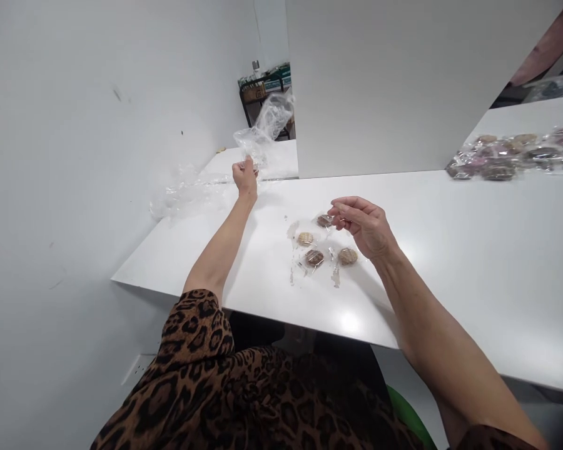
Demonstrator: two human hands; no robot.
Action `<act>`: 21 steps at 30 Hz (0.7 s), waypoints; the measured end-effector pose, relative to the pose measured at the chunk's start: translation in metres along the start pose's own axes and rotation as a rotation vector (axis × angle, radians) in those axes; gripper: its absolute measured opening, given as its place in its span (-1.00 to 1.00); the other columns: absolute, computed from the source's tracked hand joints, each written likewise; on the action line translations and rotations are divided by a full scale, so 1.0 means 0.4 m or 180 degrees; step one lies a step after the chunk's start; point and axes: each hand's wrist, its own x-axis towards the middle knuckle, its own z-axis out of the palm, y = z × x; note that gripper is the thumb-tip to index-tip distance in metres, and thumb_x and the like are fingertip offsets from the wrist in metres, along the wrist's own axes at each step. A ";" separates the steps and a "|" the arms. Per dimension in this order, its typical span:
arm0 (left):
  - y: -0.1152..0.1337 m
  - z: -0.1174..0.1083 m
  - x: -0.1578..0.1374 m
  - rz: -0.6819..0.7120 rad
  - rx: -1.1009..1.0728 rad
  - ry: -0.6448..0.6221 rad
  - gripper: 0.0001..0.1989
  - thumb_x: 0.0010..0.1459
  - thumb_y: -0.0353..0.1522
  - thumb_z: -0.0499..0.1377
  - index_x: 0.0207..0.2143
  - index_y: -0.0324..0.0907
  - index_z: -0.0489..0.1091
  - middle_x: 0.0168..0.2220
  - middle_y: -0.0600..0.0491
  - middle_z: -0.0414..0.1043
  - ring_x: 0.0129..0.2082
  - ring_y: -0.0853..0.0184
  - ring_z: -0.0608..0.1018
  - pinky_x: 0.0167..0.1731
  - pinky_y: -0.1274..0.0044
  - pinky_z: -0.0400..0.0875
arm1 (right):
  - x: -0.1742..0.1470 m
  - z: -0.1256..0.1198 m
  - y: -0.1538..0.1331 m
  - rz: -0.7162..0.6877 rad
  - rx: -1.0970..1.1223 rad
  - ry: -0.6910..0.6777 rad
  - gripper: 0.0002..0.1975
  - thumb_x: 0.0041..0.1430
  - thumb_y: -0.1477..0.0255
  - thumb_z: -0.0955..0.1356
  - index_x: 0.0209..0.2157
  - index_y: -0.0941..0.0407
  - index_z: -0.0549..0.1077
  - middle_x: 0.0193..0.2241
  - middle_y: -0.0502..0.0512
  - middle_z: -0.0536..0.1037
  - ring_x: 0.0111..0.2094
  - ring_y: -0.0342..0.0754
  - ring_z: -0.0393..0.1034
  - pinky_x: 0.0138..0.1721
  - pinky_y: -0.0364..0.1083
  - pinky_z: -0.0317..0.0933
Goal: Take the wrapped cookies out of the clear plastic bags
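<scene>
My left hand (246, 176) is closed on a crumpled clear plastic bag (273, 120), which rises from the fingers toward the back of the table. My right hand (360, 224) hovers over the table with loosely bent fingers, and I see nothing held in them. Nearest to its fingertips is a brown wrapped cookie (324, 220), partly behind them. Close by lie a pale wrapped cookie (304, 239), a dark brown wrapped cookie (314, 258) and a tan wrapped cookie (348, 256), each in clear film.
More clear plastic bags (182, 199) lie against the wall at the left. Several wrapped cookies (502, 156) are heaped at the right back of the white table (478, 262). A tall grey panel (385, 87) stands along the back edge. Beyond it is a dark shelf (256, 94).
</scene>
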 end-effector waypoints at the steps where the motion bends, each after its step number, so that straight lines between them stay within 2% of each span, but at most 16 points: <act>1: 0.018 -0.012 -0.030 -0.0181 -0.0198 -0.0137 -0.68 0.39 -0.33 0.26 -0.34 -0.10 0.14 -0.42 0.20 0.33 -0.40 0.47 0.46 -0.16 0.53 0.42 | 0.003 0.001 0.006 0.0039 -0.0022 -0.0004 -0.64 -0.12 0.20 0.62 -0.30 0.08 0.62 -0.40 0.06 0.62 -0.43 -0.14 0.42 -0.37 -0.08 0.27; 5: 0.037 -0.061 -0.199 -0.0796 -0.0522 -0.0874 -0.80 0.44 -0.35 0.18 -0.28 -0.12 0.22 -0.35 0.12 0.51 -0.38 0.40 0.56 -0.10 0.38 0.51 | 0.008 0.012 0.039 0.0169 -0.0176 0.0040 -0.48 -0.21 0.15 0.65 -0.20 0.06 0.58 -0.27 0.07 0.61 -0.33 -0.11 0.46 -0.34 -0.10 0.31; 8: 0.004 -0.080 -0.326 -0.1177 -0.0574 -0.1355 -0.77 0.32 -0.29 0.31 -0.29 -0.13 0.30 -0.34 0.10 0.55 -0.36 0.35 0.60 -0.07 0.34 0.54 | 0.013 0.020 0.064 0.0165 -0.0187 0.0254 -0.25 -0.32 0.15 0.69 -0.04 0.00 0.51 -0.07 0.07 0.58 -0.16 -0.07 0.51 -0.27 -0.11 0.38; 11: -0.033 -0.080 -0.414 -0.1447 -0.0643 -0.1795 -0.69 0.16 -0.24 0.43 -0.28 -0.14 0.35 -0.31 0.14 0.57 -0.31 0.36 0.64 -0.01 0.36 0.56 | 0.027 0.015 0.079 0.0185 0.0118 0.0513 -0.17 -0.36 0.12 0.70 0.00 -0.04 0.44 -0.06 0.04 0.56 -0.16 -0.08 0.51 -0.28 -0.12 0.41; 14: -0.052 -0.077 -0.458 -0.1649 -0.0873 -0.2122 -0.64 0.08 -0.27 0.49 -0.26 -0.16 0.38 -0.26 0.14 0.61 -0.24 0.35 0.68 0.09 0.34 0.56 | 0.044 -0.003 0.079 0.0096 0.0436 0.0697 -0.30 -0.36 0.14 0.70 -0.17 -0.01 0.46 -0.25 -0.04 0.55 -0.31 -0.14 0.45 -0.39 -0.15 0.36; 16: -0.053 -0.080 -0.468 -0.1918 -0.1121 -0.2228 -0.65 0.15 -0.20 0.45 -0.16 -0.15 0.43 -0.17 0.06 0.64 -0.15 0.28 0.70 0.16 0.25 0.53 | 0.053 -0.015 0.074 -0.0102 0.0529 0.0712 -0.41 -0.38 0.20 0.70 -0.32 0.03 0.47 -0.35 -0.06 0.52 -0.38 -0.17 0.40 -0.44 -0.18 0.31; 19: -0.052 -0.092 -0.466 -0.2612 -0.1420 -0.2456 -0.45 0.35 0.04 0.20 0.12 -0.20 0.44 0.02 -0.18 0.64 0.05 0.02 0.68 0.22 0.02 0.47 | 0.055 -0.022 0.069 -0.0505 0.0518 0.0550 -0.52 -0.38 0.28 0.70 -0.43 0.05 0.49 -0.40 -0.08 0.52 -0.42 -0.20 0.37 -0.43 -0.17 0.31; 21: -0.055 -0.102 -0.461 -0.3025 -0.1412 -0.2583 -0.38 0.43 0.04 0.03 0.21 -0.27 0.41 0.05 -0.29 0.63 0.10 -0.07 0.67 0.23 -0.04 0.44 | 0.049 -0.017 0.068 -0.0699 0.0409 0.0373 -0.57 -0.35 0.31 0.69 -0.42 0.05 0.53 -0.40 -0.07 0.55 -0.40 -0.19 0.39 -0.36 -0.15 0.36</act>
